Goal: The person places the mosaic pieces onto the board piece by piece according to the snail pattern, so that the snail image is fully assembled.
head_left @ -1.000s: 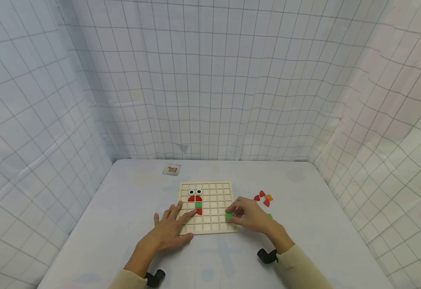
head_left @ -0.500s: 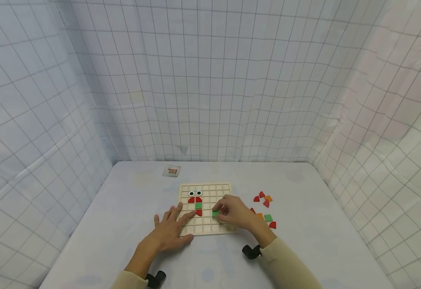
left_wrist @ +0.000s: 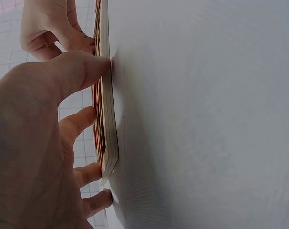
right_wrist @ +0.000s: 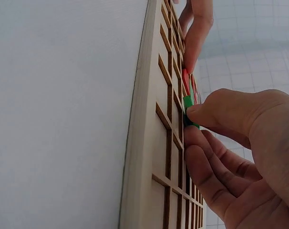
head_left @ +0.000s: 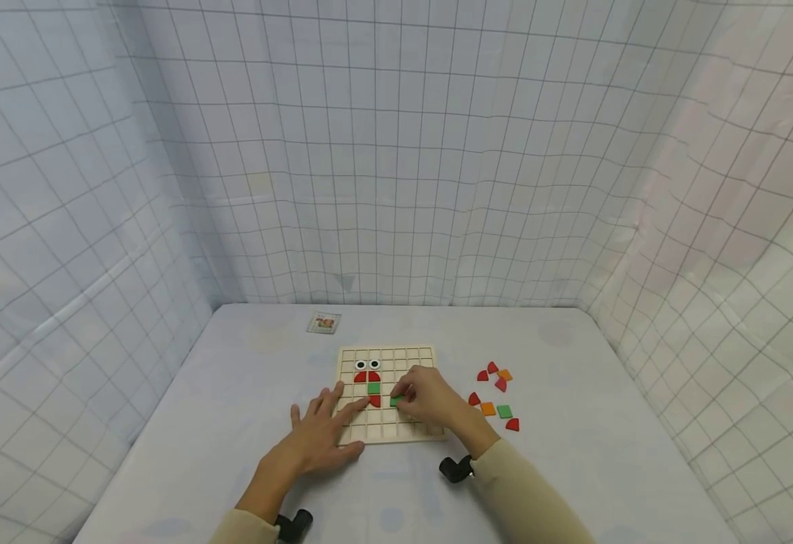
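A pale wooden grid board (head_left: 388, 436) lies on the table. My right hand (head_left: 425, 397) pinches a green square tile (head_left: 394, 402) low over the board, one cell right of a red quarter-circle tile (head_left: 375, 401). In the right wrist view the green tile (right_wrist: 188, 103) is tilted, thumb and fingertips at its edges. My left hand (head_left: 321, 434) lies spread over the board's left front corner, a fingertip at that red tile. Above it on the board sit another green square (head_left: 373, 387), two red quarter-circles (head_left: 367, 376) and two eye tiles (head_left: 367, 364).
Right of the board lie loose red quarter-circles (head_left: 482, 375), orange squares (head_left: 487, 409) and a green square (head_left: 504, 411). A small picture card (head_left: 324, 323) lies behind the board, to the left. Gridded white curtains (head_left: 396, 189) enclose the table on the back and sides.
My right hand has carried the green tile leftward from the board's right edge to beside the red tile, uncovering loose tiles on the right. The left hand stays in place.
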